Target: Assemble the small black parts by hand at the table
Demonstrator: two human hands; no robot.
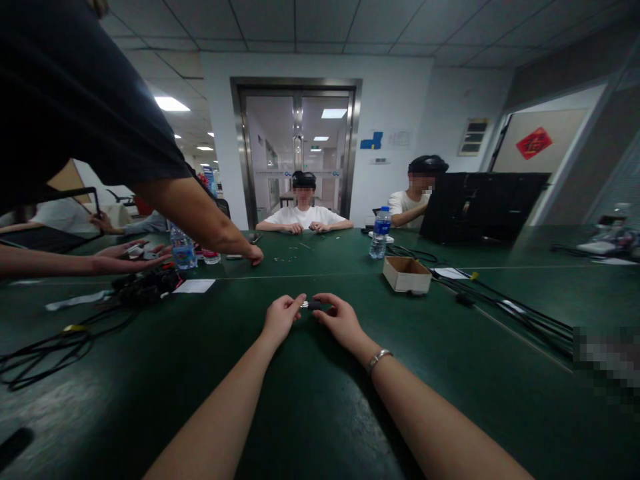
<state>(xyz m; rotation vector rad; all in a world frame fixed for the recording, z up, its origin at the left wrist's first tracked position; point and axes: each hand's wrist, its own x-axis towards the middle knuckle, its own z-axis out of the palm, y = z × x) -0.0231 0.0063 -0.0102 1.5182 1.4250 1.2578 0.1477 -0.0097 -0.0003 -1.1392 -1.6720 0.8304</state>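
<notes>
Over the middle of the green table (320, 373), a small dark piece with a shiny silver end (313, 305) spans the gap between my two hands. Its exact kind is too small to make out. My left hand (281, 320) is closed, with thumb and fingers pinching at the silver end. On the dark end, the thumb and forefinger of my right hand (341, 321) close from the right. A metal bracelet (379, 360) circles my right wrist.
An open cardboard box (407, 275) and a water bottle (381, 232) stand ahead to the right, near black cables (520, 313). More cables (65, 343) lie left. Another person's arm (210, 223) reaches across from the left; a co-worker's open hand (133, 257) holds small parts.
</notes>
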